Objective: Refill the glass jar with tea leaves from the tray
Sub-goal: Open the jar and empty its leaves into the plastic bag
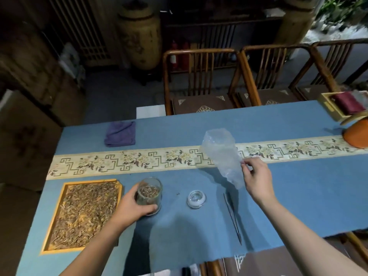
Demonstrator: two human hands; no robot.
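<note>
An open glass jar, partly filled with tea leaves, stands upright on the blue cloth. My left hand is wrapped around its lower left side. Just left of it lies a yellow-rimmed wooden tray covered with loose tea leaves. My right hand pinches a clear, crumpled plastic bag by its side and holds it above the table. The jar's glass lid rests on the cloth between my hands. Thin dark tweezers lie to the right of the lid.
A folded purple cloth lies at the far left. A patterned cream runner crosses the blue tablecloth. An orange object and a wooden box sit at the far right. Wooden chairs line the far side.
</note>
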